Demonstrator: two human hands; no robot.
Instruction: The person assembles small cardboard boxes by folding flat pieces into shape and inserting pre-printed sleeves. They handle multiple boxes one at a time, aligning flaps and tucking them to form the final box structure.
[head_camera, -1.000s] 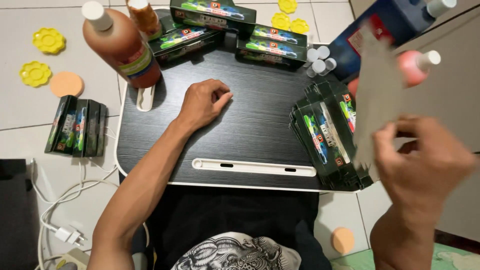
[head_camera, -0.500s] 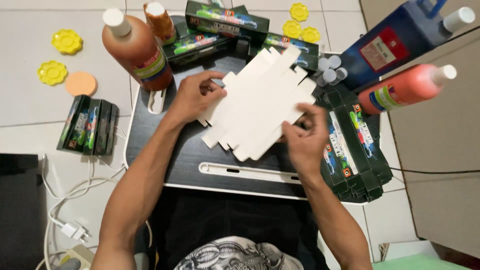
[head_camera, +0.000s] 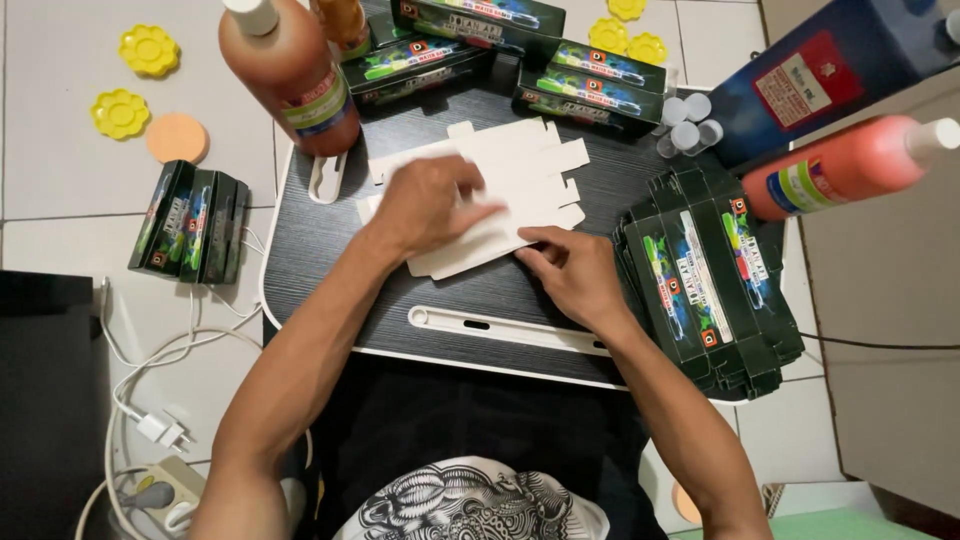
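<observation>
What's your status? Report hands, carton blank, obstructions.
Left hand flat on the white carton blank. Right hand pinning its near edge. Blank lies unfolded on the black lap desk. Nothing in the way.

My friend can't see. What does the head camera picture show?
Two hands press a flat white cardboard box blank onto a small dark table: left hand on top, right hand at its near edge. Dark green boxes, a stack of flat ones and a brown bottle surround it.
</observation>
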